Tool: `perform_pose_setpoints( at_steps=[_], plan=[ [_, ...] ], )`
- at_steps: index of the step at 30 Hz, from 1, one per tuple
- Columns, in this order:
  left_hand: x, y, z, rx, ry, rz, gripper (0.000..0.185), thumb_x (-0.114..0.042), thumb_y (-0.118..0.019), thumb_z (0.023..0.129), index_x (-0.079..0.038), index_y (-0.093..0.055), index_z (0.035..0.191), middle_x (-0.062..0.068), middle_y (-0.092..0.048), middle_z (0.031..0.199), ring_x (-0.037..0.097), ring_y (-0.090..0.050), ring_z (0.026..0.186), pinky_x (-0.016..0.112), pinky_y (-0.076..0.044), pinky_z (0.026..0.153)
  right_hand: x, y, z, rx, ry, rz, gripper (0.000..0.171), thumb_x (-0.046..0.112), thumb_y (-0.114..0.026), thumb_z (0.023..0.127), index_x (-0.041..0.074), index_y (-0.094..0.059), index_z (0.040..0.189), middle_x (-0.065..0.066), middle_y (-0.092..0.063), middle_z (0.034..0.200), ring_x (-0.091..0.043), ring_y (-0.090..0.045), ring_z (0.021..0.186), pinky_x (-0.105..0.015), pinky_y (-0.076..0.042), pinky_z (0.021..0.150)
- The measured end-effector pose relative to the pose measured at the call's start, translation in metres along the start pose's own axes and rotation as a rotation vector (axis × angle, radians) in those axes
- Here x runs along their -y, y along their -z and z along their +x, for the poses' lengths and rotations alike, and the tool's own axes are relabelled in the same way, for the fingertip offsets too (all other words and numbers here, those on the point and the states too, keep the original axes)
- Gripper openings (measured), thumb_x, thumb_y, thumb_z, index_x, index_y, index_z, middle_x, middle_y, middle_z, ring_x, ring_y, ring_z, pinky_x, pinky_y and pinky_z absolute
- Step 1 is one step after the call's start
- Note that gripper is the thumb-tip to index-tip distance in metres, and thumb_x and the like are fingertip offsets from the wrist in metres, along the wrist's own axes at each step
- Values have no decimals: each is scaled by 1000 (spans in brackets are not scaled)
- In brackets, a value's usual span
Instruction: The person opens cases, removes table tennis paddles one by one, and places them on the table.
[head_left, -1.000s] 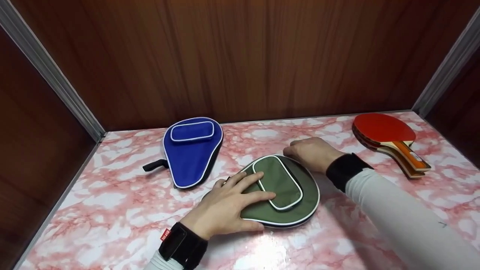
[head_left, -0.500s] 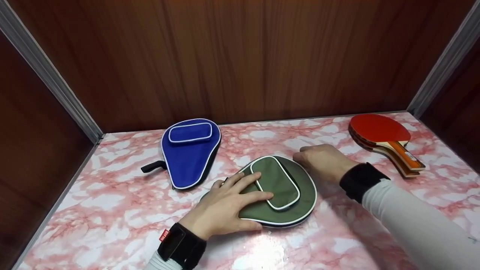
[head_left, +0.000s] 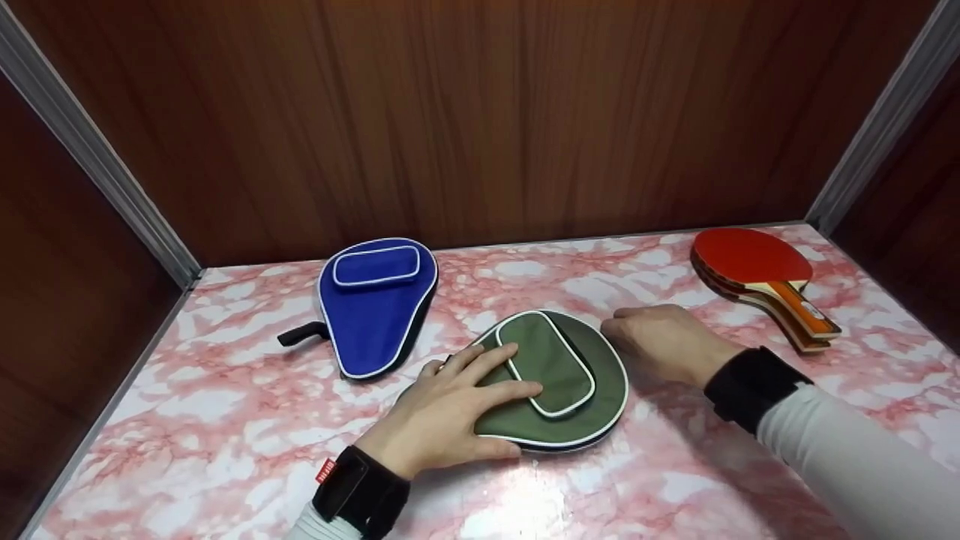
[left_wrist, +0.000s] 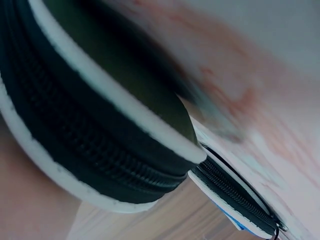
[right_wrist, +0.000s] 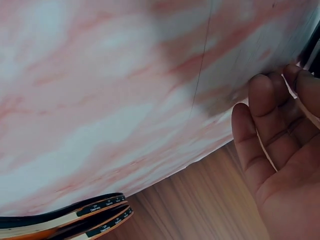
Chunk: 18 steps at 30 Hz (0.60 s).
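Items on the pink-marbled bench [head_left: 225,420], enclosed by wood-grain panels [head_left: 480,112].

A blue paddle case [head_left: 373,307] with white piping and a raised pocket lies at rear left, its black strap [head_left: 298,334] pointing left. At rear right rests a stack of paddles [head_left: 757,274], red rubber uppermost, handles toward the near right; their edges also appear in the right wrist view [right_wrist: 70,220]. Metal strips [head_left: 90,154] line the corners.

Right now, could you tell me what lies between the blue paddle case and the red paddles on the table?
In the head view, only bare pink marble tabletop lies between the blue case and the stacked red paddles.
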<state>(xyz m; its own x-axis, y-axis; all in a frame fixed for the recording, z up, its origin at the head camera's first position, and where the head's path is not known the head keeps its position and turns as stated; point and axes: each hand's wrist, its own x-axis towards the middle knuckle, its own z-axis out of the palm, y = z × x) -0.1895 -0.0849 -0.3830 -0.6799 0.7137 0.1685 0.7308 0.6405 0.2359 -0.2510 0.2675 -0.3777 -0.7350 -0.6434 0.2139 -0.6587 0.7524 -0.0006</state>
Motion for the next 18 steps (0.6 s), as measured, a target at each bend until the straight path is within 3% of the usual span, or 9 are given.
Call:
perform_pose_setpoints(
  at_steps=[8,18],
  plan=[
    [-4,-2,1,-10,31,-9,74,-62,-83,90,-50,-57,158,-1,-36,177,38,-35,160,67,-45,103,4,2,-14,7,-2,-22,26,2,-76,94,22,-62,86,5,-54,78,-23,-63,69,-42,-50,61],
    [-11,-3,3,6,114,-11,72,-63,-81,92,-51,-56,159,-1,-32,179,44,-33,161,67,-42,105,12,1,-24,9,-31,3,21,0,-78,93,19,-71,98,1,-68,91,-28,-74,86,-52,-60,73]
  ],
)
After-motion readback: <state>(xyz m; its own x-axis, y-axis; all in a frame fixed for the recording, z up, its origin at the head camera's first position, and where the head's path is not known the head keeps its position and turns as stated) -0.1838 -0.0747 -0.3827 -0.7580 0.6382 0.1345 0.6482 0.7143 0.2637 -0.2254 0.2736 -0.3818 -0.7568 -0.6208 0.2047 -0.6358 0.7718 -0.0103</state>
